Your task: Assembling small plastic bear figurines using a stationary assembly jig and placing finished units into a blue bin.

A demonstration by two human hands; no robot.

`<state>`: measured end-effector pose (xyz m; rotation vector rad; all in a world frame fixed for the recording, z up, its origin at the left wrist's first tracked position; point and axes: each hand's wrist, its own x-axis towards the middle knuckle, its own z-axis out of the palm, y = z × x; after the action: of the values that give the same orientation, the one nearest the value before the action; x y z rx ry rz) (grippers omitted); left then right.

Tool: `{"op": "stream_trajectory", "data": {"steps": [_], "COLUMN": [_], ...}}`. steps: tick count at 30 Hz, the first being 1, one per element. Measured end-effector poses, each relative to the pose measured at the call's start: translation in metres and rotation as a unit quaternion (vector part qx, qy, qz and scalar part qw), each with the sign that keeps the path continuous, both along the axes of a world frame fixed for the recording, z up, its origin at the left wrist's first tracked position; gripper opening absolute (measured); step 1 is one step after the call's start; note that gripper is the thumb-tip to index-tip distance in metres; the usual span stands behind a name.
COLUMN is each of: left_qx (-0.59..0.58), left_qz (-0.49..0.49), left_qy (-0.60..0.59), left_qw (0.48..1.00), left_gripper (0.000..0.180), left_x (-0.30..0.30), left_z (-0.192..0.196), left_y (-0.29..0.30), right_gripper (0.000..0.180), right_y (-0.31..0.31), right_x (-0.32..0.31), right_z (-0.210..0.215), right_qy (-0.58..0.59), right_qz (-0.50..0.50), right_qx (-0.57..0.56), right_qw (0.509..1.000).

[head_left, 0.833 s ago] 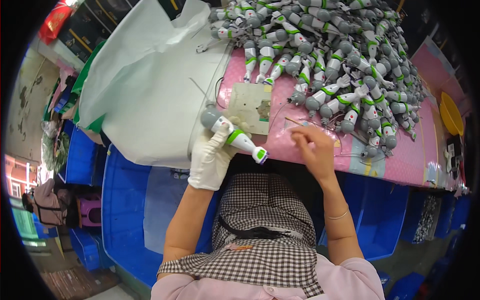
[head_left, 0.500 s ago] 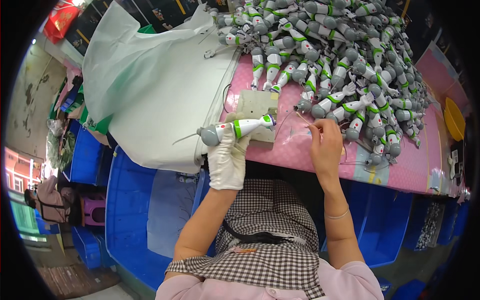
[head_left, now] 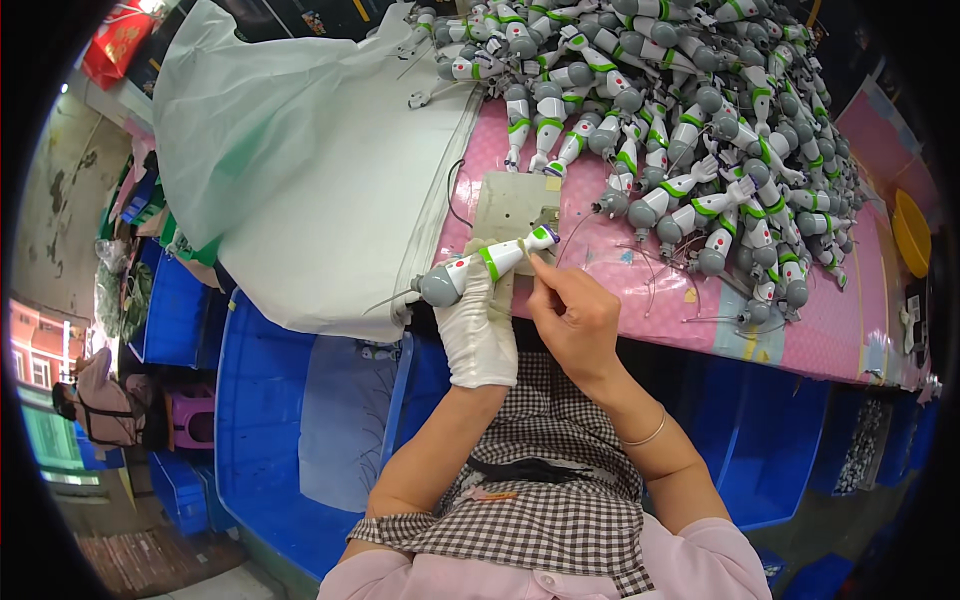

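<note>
My left hand (head_left: 478, 335), in a white glove, is closed around a toy arm (head_left: 462, 275). The toy arm is white with green bands, a red dot and a grey ball shoulder at its left end. A thin wire trails from that ball; the dark purple end points right. My bare right hand (head_left: 578, 318) is pinched beside the toy's forearm, on a thin pale stick whose tip meets the toy near its green-banded wrist. Most of the stick is hidden by fingers. Beneath the toy lies a beige block (head_left: 507, 205) with a metal piece at its right side.
Many similar toy arms (head_left: 690, 130) are heaped on the pink bench top (head_left: 600, 300), several with wires sticking out. White sheeting (head_left: 330, 210) covers the left side. Blue bins (head_left: 255, 400) stand below the bench, and a yellow basin (head_left: 910, 232) is at the far right. A seated person (head_left: 105, 400) is at left.
My right hand has moved left with the stick, from beside the heap to the toy arm. My left hand and the toy arm have shifted slightly right, and the toy tilts more.
</note>
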<state>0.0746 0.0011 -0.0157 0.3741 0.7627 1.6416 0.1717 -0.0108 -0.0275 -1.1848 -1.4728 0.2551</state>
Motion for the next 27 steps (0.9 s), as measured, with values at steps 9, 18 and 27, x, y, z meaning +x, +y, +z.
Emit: {"op": "stream_trajectory", "data": {"steps": [9,18,27], "left_qx": [-0.016,-0.010,-0.003], "left_qz": [0.010,0.020,0.020], "left_qy": [-0.002,0.021,0.029], "left_qw": [1.000,1.000,0.999], "left_gripper": [0.025,0.026,0.026], "left_x": [-0.002,0.000,0.000], "left_z": [-0.009,-0.003,-0.006], "left_y": [0.004,0.001,0.002], "right_gripper": [0.025,0.023,0.023], "right_y": [-0.006,0.000,0.001], "right_x": [-0.001,0.004,0.008], "right_z": [0.005,0.001,-0.004], "right_qy": [-0.025,0.015,0.024], "right_qz": [0.046,0.044,0.026], "right_qx": [0.008,0.008,0.001], "right_qw": [0.999,0.999,0.999]}}
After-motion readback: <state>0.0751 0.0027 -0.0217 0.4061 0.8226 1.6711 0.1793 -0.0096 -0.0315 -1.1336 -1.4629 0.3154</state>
